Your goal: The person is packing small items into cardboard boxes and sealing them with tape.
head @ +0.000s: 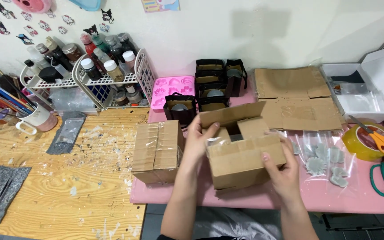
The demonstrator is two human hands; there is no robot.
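Both hands, left [199,143] and right [282,171], clasp cardboard box [245,160] (flaps open).

A small brown cardboard box [245,158], top flaps open and the rear flap standing upright, sits between both hands' grip on the pink surface [325,198]; clear tape glints along its front edge, just beside the fingers.

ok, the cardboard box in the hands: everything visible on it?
The cardboard box is small, plain brown corrugated card, upright on the pink mat. Its top flaps are open, the rear one raised, and the inside is dark. The left hand grips its left side, thumb on a flap; the right hand holds the right front corner.
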